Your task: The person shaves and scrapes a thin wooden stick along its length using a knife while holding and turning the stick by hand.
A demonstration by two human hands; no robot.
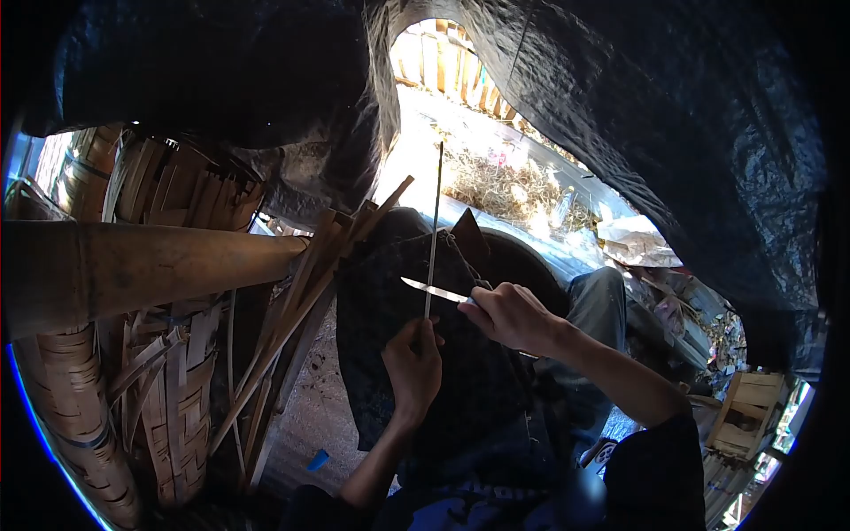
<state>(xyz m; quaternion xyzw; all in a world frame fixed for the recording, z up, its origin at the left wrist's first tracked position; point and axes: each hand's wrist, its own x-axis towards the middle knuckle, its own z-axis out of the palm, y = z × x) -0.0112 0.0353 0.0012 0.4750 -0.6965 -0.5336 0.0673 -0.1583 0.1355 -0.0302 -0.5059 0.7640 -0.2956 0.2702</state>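
1. The thin strip [435, 221] stands nearly upright above the dark cloth [372, 336] on the person's lap, inward from the cloth's left edge; the left hand [413, 367] pinches its lower end.
2. The right hand [513, 317] is closed round the handle of the knife [447, 294], whose blade crosses the strip just above the left fingers.
3. The strip looks already split thin and in one piece; how much trimming is left, I cannot tell.
4. The slatted wooden crate [753, 403] shows no clear contents.
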